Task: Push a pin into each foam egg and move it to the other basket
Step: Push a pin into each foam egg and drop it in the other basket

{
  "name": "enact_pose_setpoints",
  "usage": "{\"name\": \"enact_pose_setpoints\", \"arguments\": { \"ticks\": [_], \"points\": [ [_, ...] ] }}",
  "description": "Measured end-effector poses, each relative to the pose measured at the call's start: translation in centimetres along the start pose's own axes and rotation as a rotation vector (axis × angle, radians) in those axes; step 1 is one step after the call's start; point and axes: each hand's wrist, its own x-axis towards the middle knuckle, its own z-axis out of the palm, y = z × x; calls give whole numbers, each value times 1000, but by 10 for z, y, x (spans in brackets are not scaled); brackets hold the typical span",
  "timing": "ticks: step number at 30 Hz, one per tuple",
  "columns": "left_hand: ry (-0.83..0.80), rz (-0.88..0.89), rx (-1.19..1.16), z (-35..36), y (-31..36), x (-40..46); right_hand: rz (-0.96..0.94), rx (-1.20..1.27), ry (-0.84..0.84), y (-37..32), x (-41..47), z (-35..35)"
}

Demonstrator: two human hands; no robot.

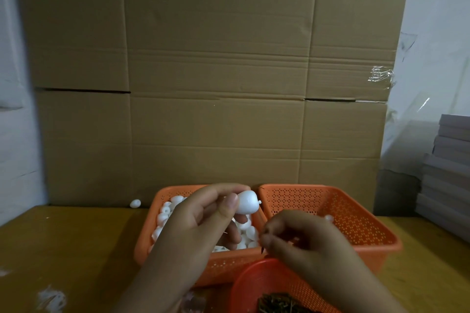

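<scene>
We find no legible text, label, brand, number or sign anywhere in view. The flattened cardboard (pixel 216 71) standing at the far side is unprinted, and the orange baskets (pixel 330 211) carry only their perforated pattern.

A large flattened brown cardboard sheet (pixel 216 71), creased and slit, stands upright beyond the hands, against a white wall (pixel 15 84). The yellowish wooden tabletop (pixel 63 249) lies beneath them (white crumbs scattered left). Stacked grey-white flat boxes (pixel 447 173) stand far right. Lighting is dim.
</scene>
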Motion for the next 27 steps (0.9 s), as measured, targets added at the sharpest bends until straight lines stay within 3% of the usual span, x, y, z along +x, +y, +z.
{"name": "enact_pose_setpoints", "arguments": {
  "ticks": [5,8,27],
  "points": [
    [-25,-11,-39,0,2,0,28,601,196,-19,-2,-10],
    [-29,-10,-33,-1,3,0,52,758,272,-24,-3,-10],
    [-54,44,59,-3,1,-1,-40,474,349,-35,-5,0]
  ]
}}
